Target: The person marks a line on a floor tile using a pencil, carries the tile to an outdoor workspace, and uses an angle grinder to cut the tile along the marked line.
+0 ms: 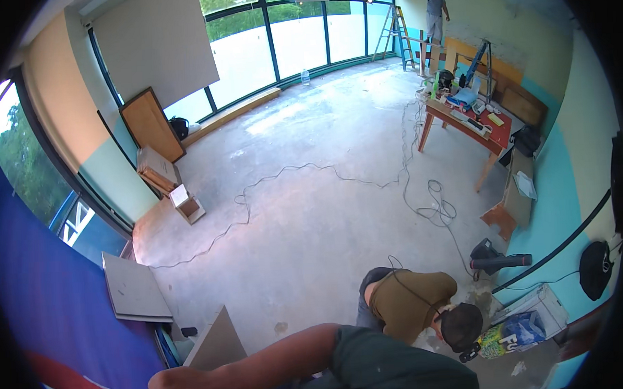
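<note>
My right arm, in a dark green sleeve, crosses the lower edge from the right toward the left. At its end my right hand [177, 387] is closed, its fingertips partly cut off by the frame's edge. It meets the end of a red and white strip along the bottom of a large blue sheet [51, 293]; what the fingers grip is hidden. Just beyond the hand stands a grey board [217, 340], tilted up. More flat grey boards [135, 286] lean to the left of it. My left hand is out of view.
A person in a brown shirt [408, 297] bends low close by at right, beside a yellow and blue bag [512, 335]. A cable [310, 165] snakes over the concrete floor. Farther off are a cluttered red table [491, 143], a stepladder [403, 37] and another person [435, 15] standing raised.
</note>
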`<action>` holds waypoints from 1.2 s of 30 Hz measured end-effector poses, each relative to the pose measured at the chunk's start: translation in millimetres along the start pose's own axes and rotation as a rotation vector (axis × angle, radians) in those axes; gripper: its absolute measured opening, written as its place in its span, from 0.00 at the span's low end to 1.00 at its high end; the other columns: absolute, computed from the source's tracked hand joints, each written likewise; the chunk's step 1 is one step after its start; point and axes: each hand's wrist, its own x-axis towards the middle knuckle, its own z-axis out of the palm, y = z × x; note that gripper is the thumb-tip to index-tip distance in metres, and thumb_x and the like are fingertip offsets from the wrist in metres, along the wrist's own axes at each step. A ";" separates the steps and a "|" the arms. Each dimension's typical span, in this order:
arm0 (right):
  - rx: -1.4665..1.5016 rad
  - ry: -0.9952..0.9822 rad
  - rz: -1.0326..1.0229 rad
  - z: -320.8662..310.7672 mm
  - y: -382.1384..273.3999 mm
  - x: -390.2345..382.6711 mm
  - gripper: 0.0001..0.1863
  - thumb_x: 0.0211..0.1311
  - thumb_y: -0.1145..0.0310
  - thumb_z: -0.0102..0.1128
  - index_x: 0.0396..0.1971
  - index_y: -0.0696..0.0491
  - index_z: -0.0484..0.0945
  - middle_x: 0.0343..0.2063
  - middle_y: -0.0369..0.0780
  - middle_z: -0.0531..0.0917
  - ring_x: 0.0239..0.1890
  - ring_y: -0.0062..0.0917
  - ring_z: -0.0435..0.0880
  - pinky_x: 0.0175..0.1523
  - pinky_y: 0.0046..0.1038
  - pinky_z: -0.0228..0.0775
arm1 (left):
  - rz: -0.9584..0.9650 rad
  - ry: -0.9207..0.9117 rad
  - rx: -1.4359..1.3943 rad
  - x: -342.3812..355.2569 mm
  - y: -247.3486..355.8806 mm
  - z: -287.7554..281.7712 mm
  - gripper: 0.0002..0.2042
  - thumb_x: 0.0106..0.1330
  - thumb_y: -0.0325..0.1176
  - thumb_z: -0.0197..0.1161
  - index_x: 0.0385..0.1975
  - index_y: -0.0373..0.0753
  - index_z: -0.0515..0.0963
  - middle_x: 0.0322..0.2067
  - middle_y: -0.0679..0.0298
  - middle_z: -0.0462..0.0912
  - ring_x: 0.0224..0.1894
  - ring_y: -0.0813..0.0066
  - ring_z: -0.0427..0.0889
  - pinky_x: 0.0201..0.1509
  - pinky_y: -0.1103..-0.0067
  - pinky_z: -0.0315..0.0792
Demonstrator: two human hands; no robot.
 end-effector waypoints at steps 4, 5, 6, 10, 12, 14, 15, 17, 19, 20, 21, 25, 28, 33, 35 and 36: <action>-0.085 0.003 -0.022 -51.9 105.3 12.5 0.23 0.49 0.66 0.56 0.48 0.45 0.84 0.23 0.37 0.80 0.23 0.39 0.82 0.26 0.41 0.71 | -0.003 -0.004 -0.002 106.1 3.4 51.0 0.20 0.74 0.43 0.51 0.56 0.37 0.79 0.54 0.56 0.84 0.51 0.53 0.85 0.55 0.59 0.80; -0.078 0.031 -0.047 -62.9 137.1 14.1 0.22 0.48 0.66 0.56 0.47 0.45 0.84 0.23 0.37 0.80 0.23 0.38 0.82 0.26 0.40 0.71 | -0.004 -0.014 -0.008 137.5 4.2 65.7 0.21 0.74 0.43 0.51 0.56 0.37 0.79 0.54 0.56 0.84 0.51 0.53 0.85 0.55 0.59 0.80; -0.087 0.031 -0.048 -74.3 167.8 13.4 0.22 0.48 0.66 0.56 0.47 0.45 0.84 0.23 0.37 0.80 0.23 0.38 0.82 0.26 0.40 0.71 | -0.003 -0.018 -0.010 168.0 3.3 80.3 0.21 0.74 0.43 0.51 0.56 0.37 0.79 0.54 0.56 0.84 0.51 0.53 0.85 0.55 0.59 0.80; -0.107 -0.007 -0.097 -124.4 281.0 34.0 0.21 0.48 0.66 0.57 0.45 0.45 0.84 0.23 0.36 0.79 0.22 0.37 0.82 0.25 0.40 0.71 | -0.007 -0.028 -0.012 286.1 23.4 137.3 0.21 0.74 0.43 0.51 0.56 0.37 0.79 0.54 0.56 0.84 0.51 0.53 0.85 0.55 0.59 0.80; -0.117 0.009 -0.116 -150.5 326.7 46.8 0.21 0.48 0.66 0.58 0.45 0.45 0.84 0.23 0.36 0.79 0.22 0.37 0.82 0.25 0.39 0.71 | -0.008 -0.026 -0.005 339.3 35.5 166.2 0.21 0.74 0.43 0.51 0.56 0.37 0.79 0.54 0.56 0.83 0.51 0.52 0.85 0.55 0.59 0.80; -0.095 0.006 -0.136 -176.3 374.5 62.9 0.21 0.48 0.65 0.60 0.46 0.45 0.84 0.23 0.36 0.79 0.23 0.36 0.82 0.25 0.39 0.71 | -0.002 -0.034 0.004 393.4 51.1 195.7 0.21 0.74 0.43 0.51 0.57 0.37 0.79 0.54 0.56 0.83 0.52 0.52 0.84 0.55 0.59 0.80; -0.095 0.008 -0.128 -190.3 398.3 71.5 0.21 0.48 0.65 0.60 0.46 0.45 0.84 0.23 0.36 0.79 0.23 0.36 0.82 0.25 0.39 0.71 | 0.004 -0.030 0.003 417.7 59.1 208.3 0.21 0.74 0.43 0.51 0.57 0.37 0.79 0.55 0.56 0.83 0.52 0.52 0.84 0.55 0.59 0.80; -0.072 -0.008 -0.169 -213.3 453.3 81.9 0.21 0.47 0.65 0.61 0.46 0.46 0.84 0.24 0.36 0.79 0.24 0.34 0.83 0.26 0.38 0.71 | 0.018 -0.015 -0.013 473.1 73.0 225.5 0.21 0.74 0.43 0.50 0.57 0.37 0.79 0.55 0.56 0.83 0.52 0.52 0.84 0.55 0.59 0.80; -0.037 -0.080 -0.158 -241.7 513.3 92.2 0.21 0.47 0.64 0.62 0.46 0.46 0.84 0.24 0.36 0.79 0.25 0.35 0.83 0.26 0.38 0.72 | 0.043 -0.001 -0.055 531.9 87.3 234.7 0.21 0.74 0.43 0.50 0.57 0.37 0.78 0.55 0.56 0.83 0.52 0.52 0.84 0.56 0.59 0.80; -0.020 -0.141 -0.140 -255.3 542.5 95.4 0.21 0.48 0.62 0.63 0.46 0.46 0.84 0.24 0.36 0.79 0.25 0.35 0.83 0.26 0.38 0.72 | 0.042 -0.004 -0.083 556.5 89.9 236.8 0.21 0.74 0.43 0.50 0.57 0.37 0.78 0.55 0.56 0.83 0.52 0.52 0.84 0.56 0.59 0.80; -0.044 -0.175 -0.152 -270.0 570.9 100.0 0.21 0.48 0.60 0.64 0.46 0.46 0.84 0.24 0.36 0.79 0.26 0.36 0.83 0.26 0.39 0.72 | 0.047 -0.002 -0.112 579.5 92.7 240.2 0.21 0.74 0.43 0.50 0.57 0.37 0.78 0.55 0.56 0.83 0.52 0.52 0.84 0.56 0.59 0.80; 0.095 -0.105 -0.143 -333.3 691.6 103.5 0.24 0.44 0.59 0.59 0.38 0.61 0.86 0.20 0.42 0.79 0.21 0.31 0.80 0.24 0.32 0.63 | 0.160 0.220 -0.091 639.8 150.9 216.0 0.21 0.74 0.43 0.50 0.57 0.37 0.78 0.55 0.56 0.83 0.52 0.52 0.84 0.56 0.59 0.80; 0.169 -0.236 -0.128 -353.0 783.7 127.2 0.27 0.47 0.58 0.61 0.45 0.61 0.84 0.22 0.39 0.77 0.22 0.25 0.78 0.23 0.27 0.58 | 0.165 0.338 -0.193 687.6 161.9 218.2 0.21 0.74 0.43 0.50 0.57 0.37 0.78 0.55 0.56 0.83 0.52 0.52 0.84 0.56 0.59 0.80; 0.351 -0.220 -0.132 -363.1 918.5 169.2 0.23 0.50 0.60 0.63 0.41 0.63 0.86 0.21 0.40 0.79 0.20 0.25 0.79 0.22 0.27 0.60 | 0.266 0.622 -0.297 739.6 197.0 190.2 0.21 0.74 0.43 0.50 0.57 0.36 0.78 0.55 0.56 0.83 0.52 0.52 0.84 0.56 0.59 0.79; 0.405 -0.307 -0.128 -366.6 974.8 179.3 0.22 0.52 0.60 0.62 0.41 0.62 0.85 0.20 0.39 0.79 0.20 0.25 0.79 0.22 0.26 0.61 | 0.310 0.725 -0.314 759.8 209.1 181.0 0.21 0.74 0.43 0.50 0.57 0.36 0.78 0.55 0.56 0.83 0.52 0.52 0.84 0.56 0.59 0.79; 0.441 -0.306 -0.137 -365.7 1003.2 180.5 0.22 0.52 0.60 0.62 0.41 0.62 0.85 0.20 0.39 0.79 0.20 0.25 0.79 0.22 0.26 0.61 | 0.322 0.770 -0.320 775.1 214.0 177.9 0.21 0.74 0.43 0.50 0.57 0.36 0.78 0.56 0.56 0.83 0.53 0.52 0.84 0.56 0.59 0.79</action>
